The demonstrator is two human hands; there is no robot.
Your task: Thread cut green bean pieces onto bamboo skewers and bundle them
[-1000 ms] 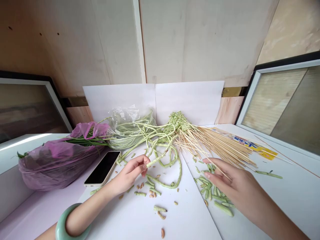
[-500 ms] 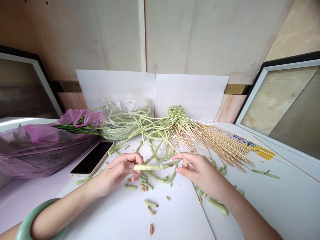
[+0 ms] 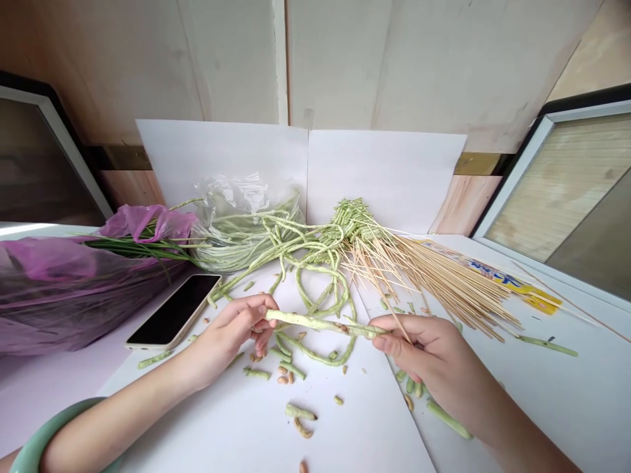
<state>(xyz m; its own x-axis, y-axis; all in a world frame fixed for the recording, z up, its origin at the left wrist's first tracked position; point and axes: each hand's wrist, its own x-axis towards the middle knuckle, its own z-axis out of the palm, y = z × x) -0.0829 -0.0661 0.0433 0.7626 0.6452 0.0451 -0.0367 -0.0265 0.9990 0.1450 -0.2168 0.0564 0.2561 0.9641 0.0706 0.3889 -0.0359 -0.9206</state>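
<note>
The 2 hands stand wider apart than a moment earlier, the right hand (image 3: 428, 351) having shifted rightward. Between them, the long green bean pod (image 3: 320, 322) now slopes slightly down to the right, held above the white paper (image 3: 345, 433). The left hand (image 3: 229, 335) pinches one end between thumb and fingers, and the right hand pinches the other, a bamboo skewer (image 3: 398, 323) just beside its fingers. Loose peanut-coloured seeds (image 3: 282, 380) lie below. A phone (image 3: 172, 312) sits left, near a purple plastic bag (image 3: 73, 295). A heap of bamboo skewers (image 3: 453, 292) spreads right.

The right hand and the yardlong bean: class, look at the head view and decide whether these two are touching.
Touching. The head view shows the right hand pinching the end of the yardlong bean between thumb and fingers.
</note>
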